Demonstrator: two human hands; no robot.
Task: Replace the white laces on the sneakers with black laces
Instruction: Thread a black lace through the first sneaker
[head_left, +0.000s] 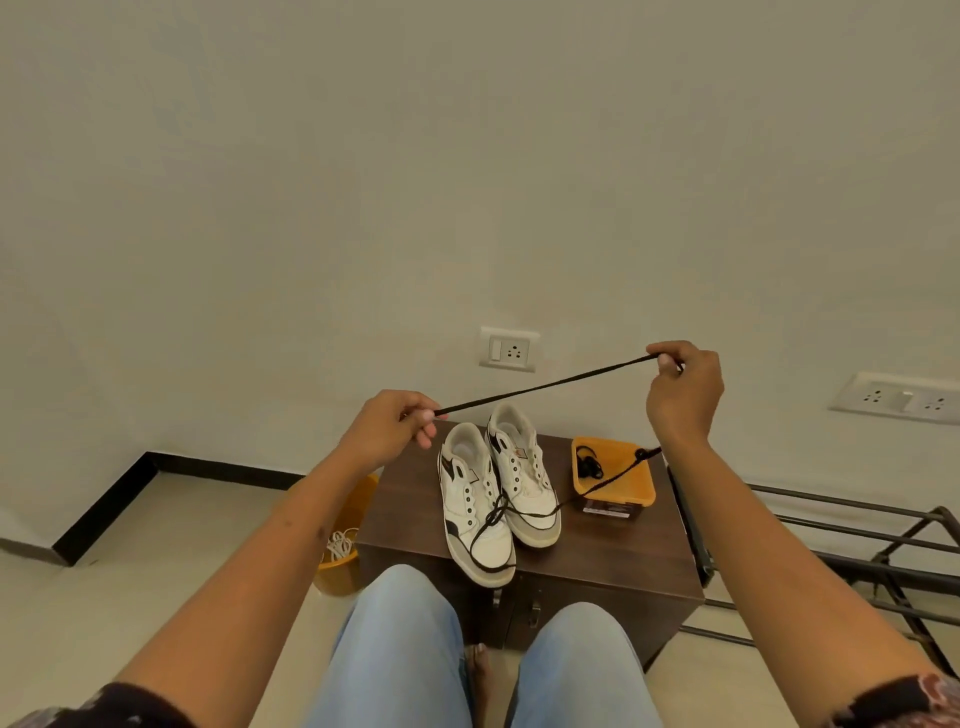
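Two white sneakers stand side by side on a dark wooden cabinet (410, 514), the left sneaker (475, 512) nearer me, the right sneaker (522, 475) behind it. Their eyelets hold no white lace. A black lace (545, 385) is stretched in the air above them. My left hand (387, 428) pinches one part of it, my right hand (683, 395) pinches it higher up. From my right hand the lace drops down across an orange tub and lies looped over the left sneaker.
The orange tub (636, 491) on the cabinet's right holds another black lace (589, 465). An orange bucket (343, 564) on the floor at the left holds white laces (340, 543). A metal rack (852, 551) stands at the right. My knees are below the cabinet's front.
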